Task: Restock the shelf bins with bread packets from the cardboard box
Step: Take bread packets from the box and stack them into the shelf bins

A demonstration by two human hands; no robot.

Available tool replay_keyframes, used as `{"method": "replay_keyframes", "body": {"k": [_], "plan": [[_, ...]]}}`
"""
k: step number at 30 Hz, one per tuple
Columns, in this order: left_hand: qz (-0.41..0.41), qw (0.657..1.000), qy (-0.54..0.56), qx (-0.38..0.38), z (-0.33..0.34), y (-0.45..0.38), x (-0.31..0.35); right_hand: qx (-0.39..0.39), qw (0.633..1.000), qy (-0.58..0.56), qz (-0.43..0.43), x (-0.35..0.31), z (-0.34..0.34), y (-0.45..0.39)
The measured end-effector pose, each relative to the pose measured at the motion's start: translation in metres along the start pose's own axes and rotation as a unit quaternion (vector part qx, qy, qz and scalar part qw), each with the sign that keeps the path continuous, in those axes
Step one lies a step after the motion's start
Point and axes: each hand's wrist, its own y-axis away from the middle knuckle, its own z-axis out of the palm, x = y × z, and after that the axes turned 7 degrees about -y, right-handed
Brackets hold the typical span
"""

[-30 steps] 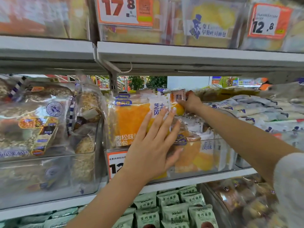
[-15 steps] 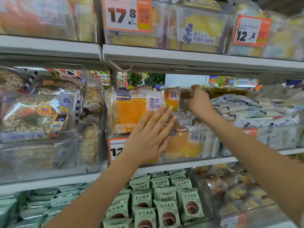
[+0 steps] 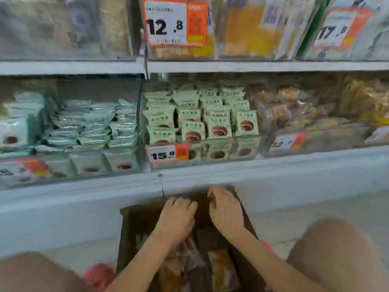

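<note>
The brown cardboard box (image 3: pixel 129 228) stands open on the floor against the shelf base. Bread packets (image 3: pixel 223 268) lie in its near half, blurred. My left hand (image 3: pixel 176 217) and my right hand (image 3: pixel 226 209) are both down inside the far end of the box, side by side, knuckles up and fingers bent downward over a dark area. Blur hides whether they hold anything. Above, the clear shelf bin (image 3: pixel 181 53) with the 12.8 tag holds orange bread packets (image 3: pixel 242 28).
A clear bin of green cake packets (image 3: pixel 202 123) with a 15.8 tag (image 3: pixel 166 154) sits on the lower shelf, with more bins on either side. The grey shelf base (image 3: pixel 63 207) runs across. My knees frame the box, with a red shoe (image 3: pixel 99 275) at left.
Both hands left the orange bread packets in the upper bin and dropped into the cardboard box. My view swung down from the upper shelves to the lower shelf and floor.
</note>
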Motion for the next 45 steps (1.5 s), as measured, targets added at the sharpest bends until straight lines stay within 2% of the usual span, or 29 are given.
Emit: {"method": "replay_keyframes", "body": {"k": [3,8,11,14,18,21,24,28,31,32,34,36,38,40,42,45], "plan": [[-0.049,0.995,0.018,-0.080,0.057,0.034,-0.002,-0.183,0.979,0.031,0.085,0.037,0.035,0.006],[-0.117,0.979,0.087,-0.140,0.121,0.069,-0.008,-0.357,0.909,0.148,0.155,0.086,0.100,0.015],[-0.143,0.968,0.115,-0.169,0.146,0.078,-0.015,-0.440,0.858,0.232,0.126,0.104,0.133,0.021],[-0.150,0.963,0.130,-0.183,0.164,0.079,-0.017,-0.461,0.837,0.277,0.098,0.116,0.161,0.016],[-0.161,0.952,0.156,-0.206,0.181,0.083,-0.021,-0.487,0.824,0.266,0.111,0.141,0.189,0.010],[-0.169,0.944,0.163,-0.232,0.189,0.085,-0.024,-0.482,0.827,0.278,0.084,0.149,0.198,0.019],[-0.169,0.942,0.163,-0.238,0.189,0.083,-0.022,-0.472,0.827,0.305,0.033,0.147,0.197,0.023],[-0.152,0.949,0.165,-0.220,0.179,0.079,-0.015,-0.535,0.796,0.283,0.003,0.142,0.184,0.018],[-0.148,0.942,0.217,-0.208,0.166,0.077,-0.010,-0.536,0.814,0.225,-0.007,0.125,0.164,0.015],[-0.152,0.929,0.258,-0.217,0.163,0.076,-0.009,-0.526,0.826,0.202,-0.014,0.116,0.156,0.014],[-0.176,0.878,0.380,-0.233,0.153,0.075,-0.003,-0.504,0.852,0.136,-0.031,0.096,0.137,0.013],[-0.193,0.831,0.477,-0.212,0.139,0.072,0.002,-0.485,0.873,0.033,-0.040,0.075,0.115,0.010],[-0.190,0.792,0.543,-0.206,0.122,0.069,0.006,-0.468,0.879,-0.069,-0.058,0.052,0.087,0.009],[-0.171,0.738,0.606,-0.242,0.104,0.067,0.008,-0.443,0.880,-0.165,-0.050,0.028,0.060,0.010],[-0.179,0.686,0.654,-0.264,0.089,0.067,0.010,-0.374,0.900,-0.219,-0.045,0.011,0.039,0.010],[-0.242,0.620,0.719,-0.200,0.077,0.066,0.014,-0.223,0.926,-0.303,-0.011,-0.002,0.015,0.008]]}}
